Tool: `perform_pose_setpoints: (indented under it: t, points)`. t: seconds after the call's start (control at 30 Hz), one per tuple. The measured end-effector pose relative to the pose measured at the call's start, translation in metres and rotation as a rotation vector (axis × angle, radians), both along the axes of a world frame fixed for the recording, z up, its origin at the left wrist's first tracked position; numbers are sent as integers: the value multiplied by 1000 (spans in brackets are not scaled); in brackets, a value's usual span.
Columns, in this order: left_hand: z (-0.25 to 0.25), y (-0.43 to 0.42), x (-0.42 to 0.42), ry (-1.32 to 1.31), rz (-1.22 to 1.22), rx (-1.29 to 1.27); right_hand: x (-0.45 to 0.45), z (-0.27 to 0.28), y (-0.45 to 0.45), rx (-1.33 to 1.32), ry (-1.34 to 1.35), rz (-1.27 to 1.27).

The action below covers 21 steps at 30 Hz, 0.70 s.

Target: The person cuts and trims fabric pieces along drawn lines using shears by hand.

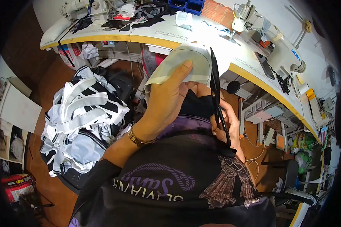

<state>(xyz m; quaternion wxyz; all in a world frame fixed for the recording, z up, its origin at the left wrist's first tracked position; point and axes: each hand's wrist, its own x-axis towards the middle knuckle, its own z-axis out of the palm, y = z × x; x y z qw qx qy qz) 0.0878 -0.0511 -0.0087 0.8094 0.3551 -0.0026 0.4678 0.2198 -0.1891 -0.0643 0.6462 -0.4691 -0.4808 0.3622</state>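
1. My L hand (170, 90): closed on the pale cloth (199, 62), thumb flat on top, other fingers under it. Gold watch (137, 138) on that wrist.
2. My R hand (227, 123): fingers wrapped round the handles of the black scissors (215, 81).
3. Scissors pos.: blades up, along the R edge of the cloth. Blade gap: can't tell, seen nr edge-on. Contact btwn blade & cloth: can't tell either.
4. Cloth pos.: raised in front of my torso, nr the front edge of the white surface (170, 34). Top edge curved, w/ a thin dark line running parallel to it.
5. Surface, R side: sewing machine (278, 39) w/ "JUKI" marking; dark phone (265, 65) lies nr it.
6. Surface, far side: blue bins (183, 6).
7. Floor, L side: pile of white, grey & blk clothes (85, 111).
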Motion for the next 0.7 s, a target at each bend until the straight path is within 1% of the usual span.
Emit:
perform_pose_setpoints:
  t: [0.33, 0.53, 0.7]
  points:
    - [-4, 3, -1, 6, 1, 54, -2, 0, 0, -3, 31, 15]
    - [1, 6, -5, -2, 0, 68, -2, -2, 0, -30, 10, -31]
    - [3, 9, -7, -1, 24, 62, 0, -4, 0, -22, -3, -12]
